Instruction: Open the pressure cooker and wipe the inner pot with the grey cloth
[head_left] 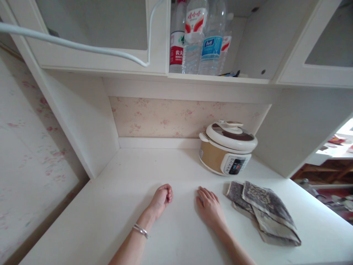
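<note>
My left hand [162, 199] rests on its side on the white countertop [176, 235], fingers curled into a fist, and nothing shows sticking out of it. A silver bracelet [140, 230] circles that wrist. Palm down, my right hand [209, 207] lies flat on the counter with its fingers stretched out. Nearest to it, on the right, is a folded grey patterned towel [267, 211], not touched by the hand. Behind the towel stands a gold and white electric cooker [213, 156], its lid on and its control panel facing forward.
An open cabinet shelf [248, 78] overhead holds several plastic bottles [211, 48]. A white cable [91, 49] hangs across the upper left. Side panels [82, 121] bound the counter, with floral wallpaper [165, 117] at the back. Cluttered shelving [325, 173] shows at the far right.
</note>
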Demonstrator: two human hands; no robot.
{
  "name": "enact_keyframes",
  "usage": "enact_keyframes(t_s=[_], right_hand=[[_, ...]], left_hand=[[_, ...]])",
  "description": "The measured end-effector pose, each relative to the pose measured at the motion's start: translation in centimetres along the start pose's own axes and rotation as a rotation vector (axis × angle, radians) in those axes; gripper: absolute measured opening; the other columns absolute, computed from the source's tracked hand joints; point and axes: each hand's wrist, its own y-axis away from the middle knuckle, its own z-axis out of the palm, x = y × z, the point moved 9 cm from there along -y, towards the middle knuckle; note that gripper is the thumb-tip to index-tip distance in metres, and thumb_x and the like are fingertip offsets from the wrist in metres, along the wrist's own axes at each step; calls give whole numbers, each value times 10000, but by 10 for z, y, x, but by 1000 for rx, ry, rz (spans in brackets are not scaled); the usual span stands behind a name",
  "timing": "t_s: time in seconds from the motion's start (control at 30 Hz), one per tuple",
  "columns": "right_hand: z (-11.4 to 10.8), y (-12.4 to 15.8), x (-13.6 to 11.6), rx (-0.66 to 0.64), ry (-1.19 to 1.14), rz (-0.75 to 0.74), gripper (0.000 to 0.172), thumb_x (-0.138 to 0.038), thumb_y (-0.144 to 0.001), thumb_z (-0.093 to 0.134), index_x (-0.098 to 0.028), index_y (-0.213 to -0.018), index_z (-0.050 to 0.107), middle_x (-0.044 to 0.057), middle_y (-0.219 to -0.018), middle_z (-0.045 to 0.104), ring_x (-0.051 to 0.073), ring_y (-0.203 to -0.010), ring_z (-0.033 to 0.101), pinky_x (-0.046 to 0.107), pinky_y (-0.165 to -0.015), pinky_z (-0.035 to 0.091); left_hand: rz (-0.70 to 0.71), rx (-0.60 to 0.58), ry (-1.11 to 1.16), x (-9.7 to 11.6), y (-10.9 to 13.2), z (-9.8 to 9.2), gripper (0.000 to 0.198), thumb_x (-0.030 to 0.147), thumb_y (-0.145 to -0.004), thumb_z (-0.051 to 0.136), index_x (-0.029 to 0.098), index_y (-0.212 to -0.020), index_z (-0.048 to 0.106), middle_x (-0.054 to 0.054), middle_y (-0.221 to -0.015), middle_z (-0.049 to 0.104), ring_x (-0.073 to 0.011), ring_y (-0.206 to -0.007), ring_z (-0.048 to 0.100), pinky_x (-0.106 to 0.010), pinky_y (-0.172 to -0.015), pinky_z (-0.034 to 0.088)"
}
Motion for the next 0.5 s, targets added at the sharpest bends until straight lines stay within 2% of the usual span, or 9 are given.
enact_keyframes(t_s=[0.5], right_hand=[[-3, 0, -2, -9, 14, 3, 359, -303, -924, 384, -222, -1192, 609, 46, -1327, 562, 218, -1235, 482, 390, -1056, 315]], left_hand=[[-6, 3, 0, -1, -1, 0, 141, 62, -497, 429, 162, -581, 483, 44, -492, 405, -66, -461, 353, -212, -482, 224]])
